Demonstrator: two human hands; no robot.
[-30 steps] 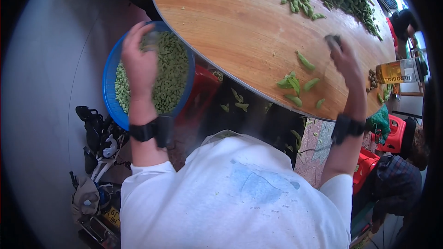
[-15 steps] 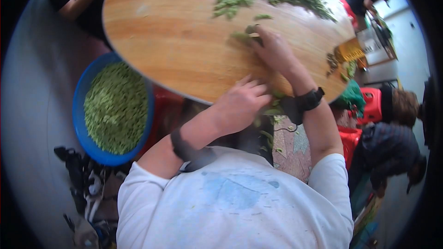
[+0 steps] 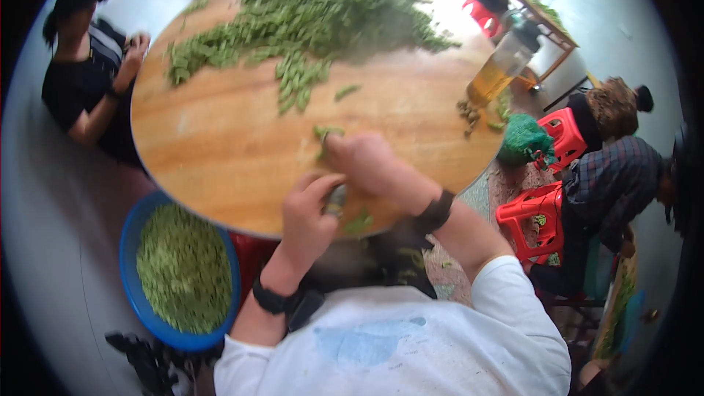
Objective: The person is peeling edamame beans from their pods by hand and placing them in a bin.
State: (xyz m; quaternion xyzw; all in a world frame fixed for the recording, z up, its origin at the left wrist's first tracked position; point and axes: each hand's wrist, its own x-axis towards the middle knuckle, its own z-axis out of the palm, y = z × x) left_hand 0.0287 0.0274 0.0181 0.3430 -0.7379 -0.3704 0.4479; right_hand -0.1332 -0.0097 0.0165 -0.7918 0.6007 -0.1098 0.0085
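Note:
My right hand (image 3: 367, 165) reaches over the round wooden table (image 3: 213, 132). Its fingers are closed on a green bean pod (image 3: 326, 132), whose ends stick out past the fingertips. Close beside it, nearer the table's front edge, my left hand (image 3: 308, 209) has its fingers curled. Something small and greyish lies in its grip, too blurred to name. Below my right wrist, a few loose green pieces (image 3: 359, 221) rest by the table edge. One single pod (image 3: 347, 92) lies farther in. A large heap of green pods (image 3: 308, 15) covers the table's far side.
A blue tub (image 3: 126, 271) full of pale green beans stands left of the table. At the table's right are a bottle of amber liquid (image 3: 499, 73) and a green mesh bag (image 3: 525, 139). Red stools (image 3: 532, 220) and other people surround the table, one at far left.
The view has shifted, showing more of the heap and the person at left. My hands have drawn closer together; the left fingers, spread before, are now curled. The right still grips green pod.

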